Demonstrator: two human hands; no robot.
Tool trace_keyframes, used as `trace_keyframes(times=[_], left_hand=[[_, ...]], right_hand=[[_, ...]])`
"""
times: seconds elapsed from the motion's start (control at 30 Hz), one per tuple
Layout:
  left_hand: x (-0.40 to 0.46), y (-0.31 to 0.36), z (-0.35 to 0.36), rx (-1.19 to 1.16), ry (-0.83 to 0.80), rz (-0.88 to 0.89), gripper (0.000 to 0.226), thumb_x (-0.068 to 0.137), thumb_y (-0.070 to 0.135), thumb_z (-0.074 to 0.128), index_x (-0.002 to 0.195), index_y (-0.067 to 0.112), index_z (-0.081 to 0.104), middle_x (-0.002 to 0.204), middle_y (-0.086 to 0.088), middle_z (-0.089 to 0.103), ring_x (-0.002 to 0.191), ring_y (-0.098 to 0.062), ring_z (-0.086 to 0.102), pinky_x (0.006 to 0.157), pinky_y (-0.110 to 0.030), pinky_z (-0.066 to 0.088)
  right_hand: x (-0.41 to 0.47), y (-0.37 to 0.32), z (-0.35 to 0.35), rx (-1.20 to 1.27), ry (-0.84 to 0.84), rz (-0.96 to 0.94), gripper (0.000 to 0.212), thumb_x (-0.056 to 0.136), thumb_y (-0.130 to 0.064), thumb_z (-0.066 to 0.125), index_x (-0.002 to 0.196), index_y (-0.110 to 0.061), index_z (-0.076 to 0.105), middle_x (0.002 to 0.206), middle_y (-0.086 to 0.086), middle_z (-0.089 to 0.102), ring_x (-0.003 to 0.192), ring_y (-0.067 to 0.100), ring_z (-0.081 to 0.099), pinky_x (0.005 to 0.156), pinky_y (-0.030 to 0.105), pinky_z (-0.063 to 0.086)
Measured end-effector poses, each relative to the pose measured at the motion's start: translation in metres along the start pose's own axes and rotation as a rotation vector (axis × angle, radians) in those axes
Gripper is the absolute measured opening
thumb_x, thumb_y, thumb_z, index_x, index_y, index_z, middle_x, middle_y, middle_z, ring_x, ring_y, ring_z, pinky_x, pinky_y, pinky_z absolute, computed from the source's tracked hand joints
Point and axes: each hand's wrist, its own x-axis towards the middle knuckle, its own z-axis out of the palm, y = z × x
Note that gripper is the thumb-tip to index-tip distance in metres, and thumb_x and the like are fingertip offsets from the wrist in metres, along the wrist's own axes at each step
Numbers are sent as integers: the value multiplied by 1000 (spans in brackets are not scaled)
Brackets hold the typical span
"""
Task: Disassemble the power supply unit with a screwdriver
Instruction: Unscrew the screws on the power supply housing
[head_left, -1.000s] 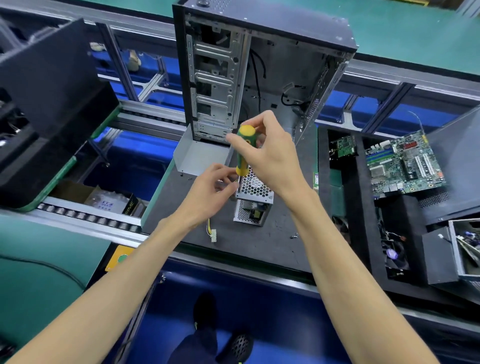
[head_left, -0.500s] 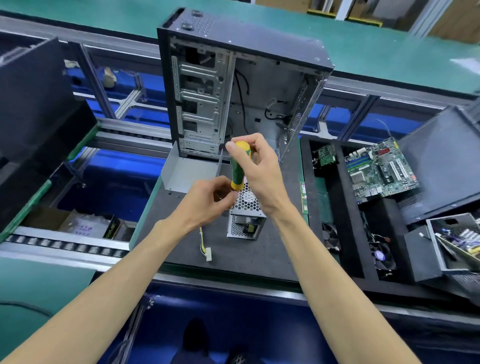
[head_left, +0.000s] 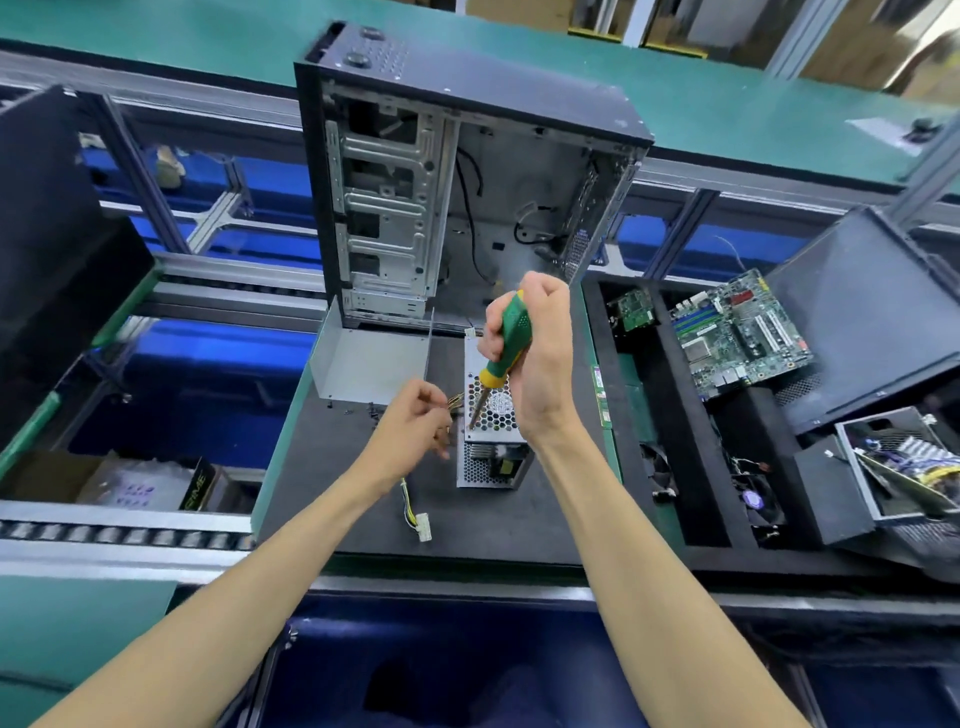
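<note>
The right hand (head_left: 540, 358) is gripping the green-and-yellow screwdriver (head_left: 503, 347), tip on the perforated grey metal power supply unit (head_left: 493, 447) lying on the black mat (head_left: 519, 525). The left hand (head_left: 415, 431) is pinching its wires. The casing is probably rigid with sharp edges; steady it by its sides.

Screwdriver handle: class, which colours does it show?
Green with a yellow collar, on the screwdriver gripped by the right hand; head view.

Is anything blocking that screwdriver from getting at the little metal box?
Nothing visible does. The right hand grips the screwdriver, whose tip already sits at the power supply's perforated top. The left hand holds the wire bundle off to the box's left side, clear of the tip.
</note>
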Motion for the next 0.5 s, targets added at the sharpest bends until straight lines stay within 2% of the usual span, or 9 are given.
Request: trace_keyframes(times=[0.07, 0.17, 0.23, 0.3, 0.4, 0.5], left_hand=[[-1, -5, 4, -225, -41, -166, 10, 100, 3, 50, 108, 2, 55, 95, -20, 58, 66, -23, 65, 60, -37, 58], [0, -7, 6, -442, -119, -318, 33, 100, 13, 56, 126, -8, 56, 114, -32, 58, 85, -37, 70, 72, -41, 61], [1, -6, 6, -510, -119, -359, 37, 98, 14, 59, 129, -7, 56, 119, -33, 61, 90, -39, 71, 74, -40, 61], [1, -6, 6, -549, -120, -381, 38, 96, 14, 62, 128, -6, 58, 119, -34, 64, 91, -38, 72, 75, -39, 61], [0, -8, 7, -621, -110, -390, 45, 92, 12, 69, 130, -9, 56, 124, -37, 59, 93, -38, 72, 76, -39, 61], [-2, -9, 7, -671, -133, -407, 47, 89, 12, 72, 129, -8, 58, 121, -35, 63, 97, -36, 72, 78, -38, 60]], right_hand=[[0, 2, 1, -24, 4, -26, 28, 98, -39, 57, 95, -19, 39, 74, 2, 55, 56, 17, 44, 54, 30, 35], [2, -1, 3, -109, 4, -22, 28, 96, -43, 60, 93, -16, 52, 77, 1, 61, 64, 18, 54, 61, 30, 46], [4, -2, 4, -157, -26, -14, 31, 101, -43, 52, 92, -17, 65, 79, 2, 64, 70, 17, 59, 67, 31, 51], [6, -3, 6, -102, -66, 14, 41, 106, -40, 41, 89, -19, 72, 77, 1, 65, 69, 16, 60, 67, 29, 50], [8, -4, 10, -32, -89, 51, 36, 105, -41, 38, 91, -18, 62, 69, 2, 58, 58, 16, 49, 56, 28, 41], [7, 1, 10, -76, -92, 28, 29, 98, -44, 51, 97, -17, 43, 69, 0, 56, 57, 15, 46, 54, 26, 40]])
